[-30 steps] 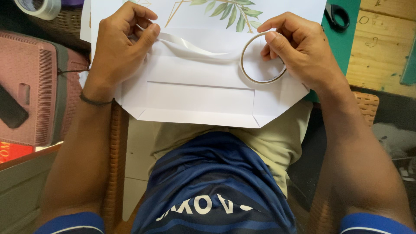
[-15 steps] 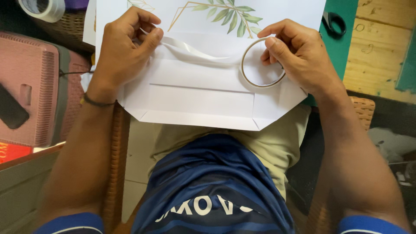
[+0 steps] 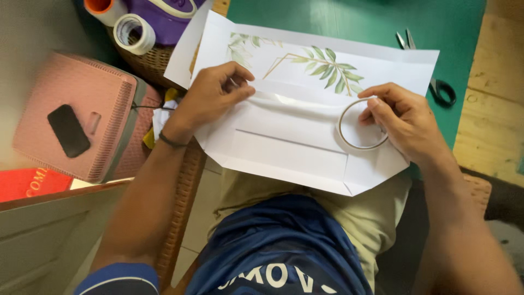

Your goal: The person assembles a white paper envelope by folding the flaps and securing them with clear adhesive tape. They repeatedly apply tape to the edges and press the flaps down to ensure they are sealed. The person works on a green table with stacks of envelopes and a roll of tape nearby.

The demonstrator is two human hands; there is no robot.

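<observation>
— Since a second ago, the left hand (image 3: 215, 93) has drawn the clear strip further out from the thin ring-shaped roll of transparent tape (image 3: 361, 124), and the view has tipped up.

— Where's everything sitting?

— On the folded white paper sheet with green leaf print (image 3: 305, 139), lying across the lap at the green worktop (image 3: 355, 22)'s near edge. Left fingers are pinched on the strip end; the right hand (image 3: 406, 123) is closed around the roll.

— Handling?

— Light, sticky, floppy. I'd grip the ends only.
</observation>
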